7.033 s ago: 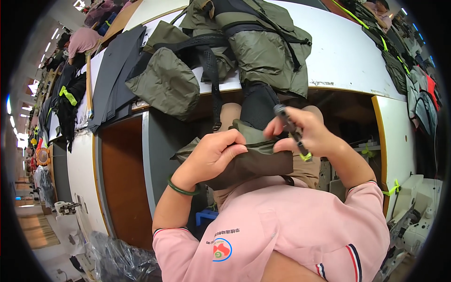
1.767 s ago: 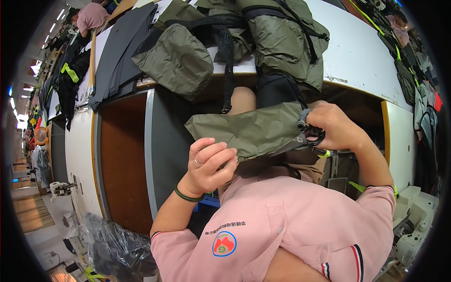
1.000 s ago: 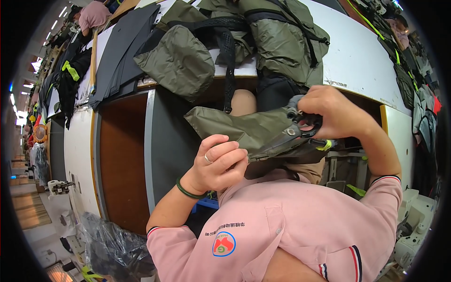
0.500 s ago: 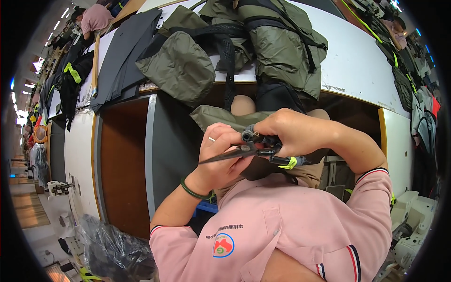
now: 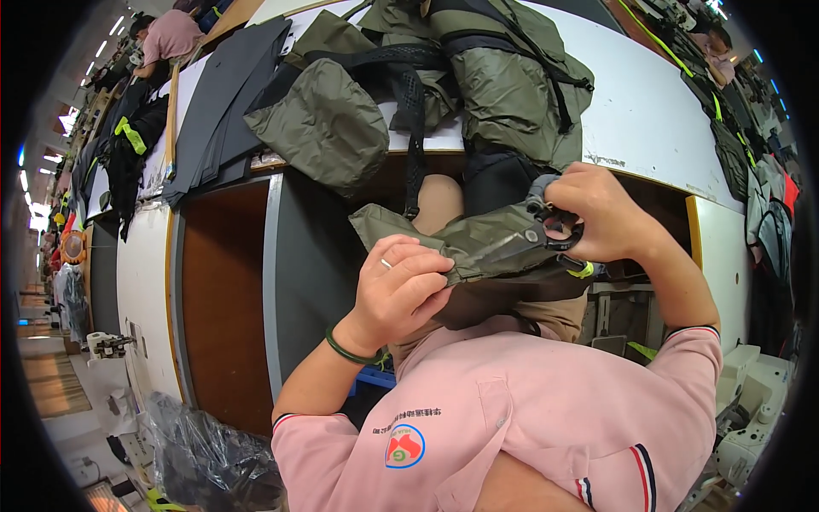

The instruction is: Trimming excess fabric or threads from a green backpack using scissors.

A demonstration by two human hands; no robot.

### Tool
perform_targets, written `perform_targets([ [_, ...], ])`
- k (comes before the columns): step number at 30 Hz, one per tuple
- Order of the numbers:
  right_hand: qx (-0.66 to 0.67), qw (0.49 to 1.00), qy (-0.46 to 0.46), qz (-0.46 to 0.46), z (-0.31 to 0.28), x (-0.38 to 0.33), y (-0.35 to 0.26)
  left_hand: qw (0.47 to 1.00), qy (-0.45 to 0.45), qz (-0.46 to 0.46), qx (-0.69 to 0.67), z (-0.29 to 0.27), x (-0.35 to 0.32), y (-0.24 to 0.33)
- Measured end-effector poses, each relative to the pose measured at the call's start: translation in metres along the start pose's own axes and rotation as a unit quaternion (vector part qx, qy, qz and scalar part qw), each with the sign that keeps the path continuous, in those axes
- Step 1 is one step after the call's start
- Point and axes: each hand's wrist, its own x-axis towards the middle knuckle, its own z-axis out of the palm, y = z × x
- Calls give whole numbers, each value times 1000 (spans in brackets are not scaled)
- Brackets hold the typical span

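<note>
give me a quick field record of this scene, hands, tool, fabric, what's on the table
left hand: pinches the near edge of the olive fabric piece, ring on one finger, green band on the wrist
right hand: grips black-handled scissors, blades lying against the fabric
fabric piece: held up in front of the chest, below the table edge
white table: carries olive backpacks with black straps; one hangs over the edge
far left: dark grey fabric sheets stacked flat
floor: clear plastic bag at lower left

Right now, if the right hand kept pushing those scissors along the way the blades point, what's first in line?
The olive fabric panel: the scissors in the right hand already lie against it, blades pointing toward the left hand pinching its edge. Depth is unclear, but fabric first, then likely those fingers.
</note>
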Motion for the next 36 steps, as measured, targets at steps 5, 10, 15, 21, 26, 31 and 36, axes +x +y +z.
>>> perform_targets([
  [5,-101,995,-28,9,-8,-12,3,1000,-11,16,4,2,3,1],
  [10,-110,992,-57,6,-10,-10,0,1000,-27,14,2,2,4,4],
  [15,-126,990,-66,-1,-10,-9,-1,999,-29,17,4,2,5,4],
  [21,-128,990,-56,-5,-5,-11,1,999,-31,16,1,1,6,5],
  [26,-114,992,-36,42,-1,-15,5,1000,-24,15,0,2,6,5],
  [31,-24,993,-40,109,-4,-11,1,889,-108,-358,-263,-4,4,11],
  [36,-31,993,-47,103,1,-13,3,666,-132,-539,-498,-6,5,-1],
])
